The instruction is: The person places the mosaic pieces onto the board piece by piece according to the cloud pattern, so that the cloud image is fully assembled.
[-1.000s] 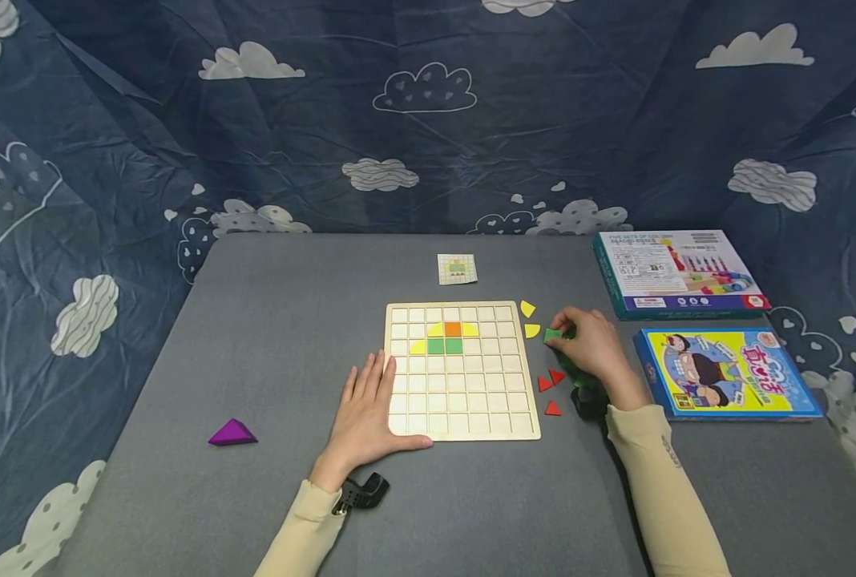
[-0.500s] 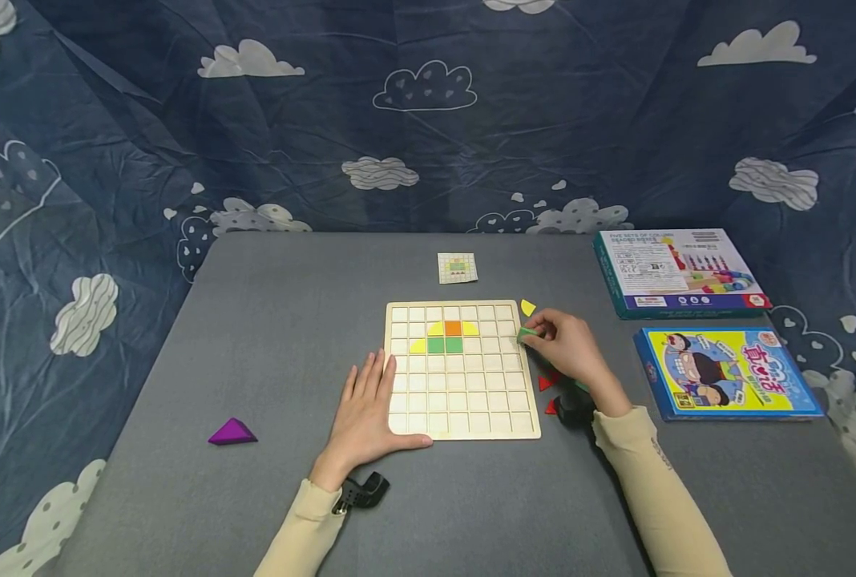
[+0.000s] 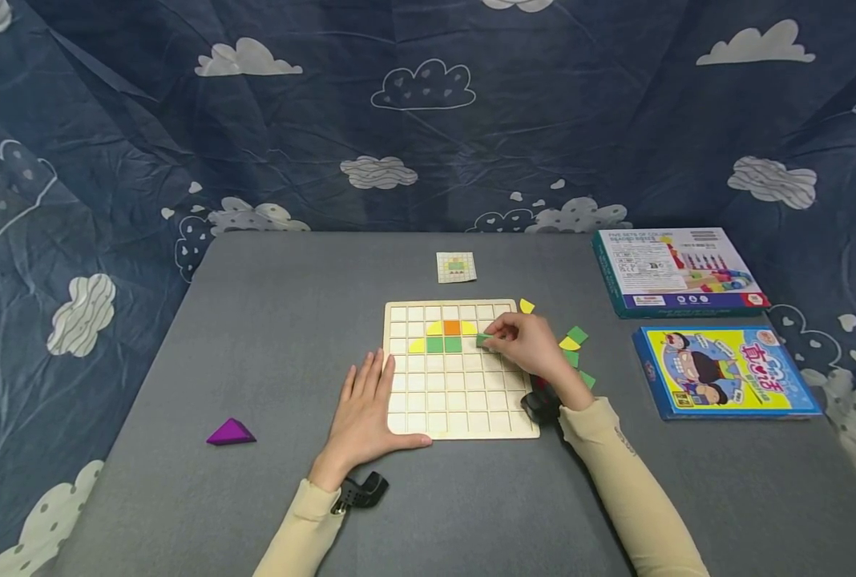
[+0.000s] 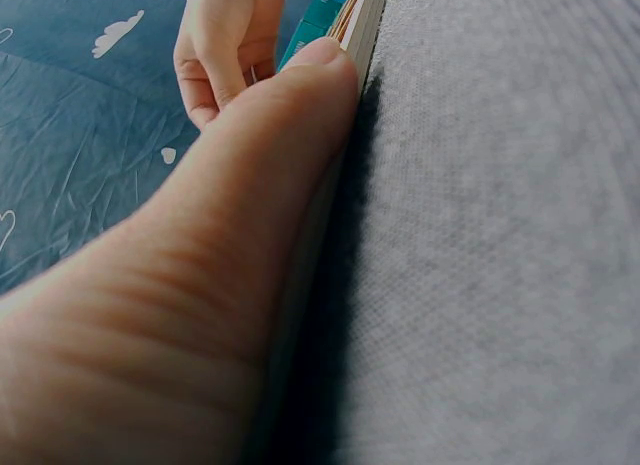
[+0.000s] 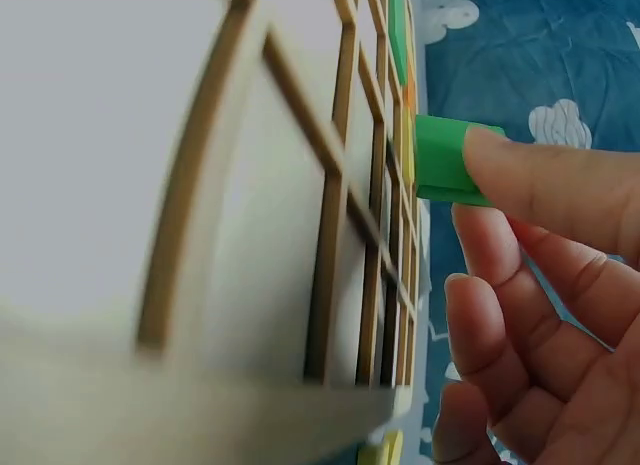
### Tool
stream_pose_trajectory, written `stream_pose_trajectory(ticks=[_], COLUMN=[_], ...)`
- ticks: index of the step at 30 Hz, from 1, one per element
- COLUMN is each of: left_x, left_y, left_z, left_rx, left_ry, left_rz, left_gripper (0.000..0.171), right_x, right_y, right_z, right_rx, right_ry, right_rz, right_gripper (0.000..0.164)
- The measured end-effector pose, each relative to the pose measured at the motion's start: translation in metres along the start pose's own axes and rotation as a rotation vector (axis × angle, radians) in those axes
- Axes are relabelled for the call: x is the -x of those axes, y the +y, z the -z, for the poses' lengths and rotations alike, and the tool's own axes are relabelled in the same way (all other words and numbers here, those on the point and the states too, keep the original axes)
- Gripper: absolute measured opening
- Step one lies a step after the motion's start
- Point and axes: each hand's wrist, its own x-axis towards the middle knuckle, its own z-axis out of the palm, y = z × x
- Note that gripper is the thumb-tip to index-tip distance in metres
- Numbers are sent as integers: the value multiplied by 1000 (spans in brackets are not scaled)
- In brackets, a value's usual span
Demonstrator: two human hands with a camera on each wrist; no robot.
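My right hand pinches a green square tile between thumb and fingers, over the right part of the wooden grid board. In the head view the tile is just right of the two green squares lying in the grid. Above those sits an orange square flanked by yellow rounded pieces, with another yellow piece at the left. My left hand lies with fingers spread along the board's left edge, its thumb along the front edge.
Several green tiles and a yellow piece lie right of the board; another yellow piece is by its corner. A pattern card is behind it. Two boxes stand at the right, a purple triangular block at the left.
My right hand has carried the green tile leftward from the loose pieces to over the board. The green pieces it covered now show. My left hand has stayed put.
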Motion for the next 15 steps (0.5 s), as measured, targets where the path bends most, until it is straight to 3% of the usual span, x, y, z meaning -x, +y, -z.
stream_pose_trajectory(ticks=[15], left_x=[-1], left_y=[1], left_z=[0], left_rx=[-21], left_ry=[-38], left_rz=[24], left_gripper=[131], right_x=[-7], right_y=[-17], right_z=[-10], right_rx=[68], right_ry=[-64], right_rz=[-13], right_gripper=[5])
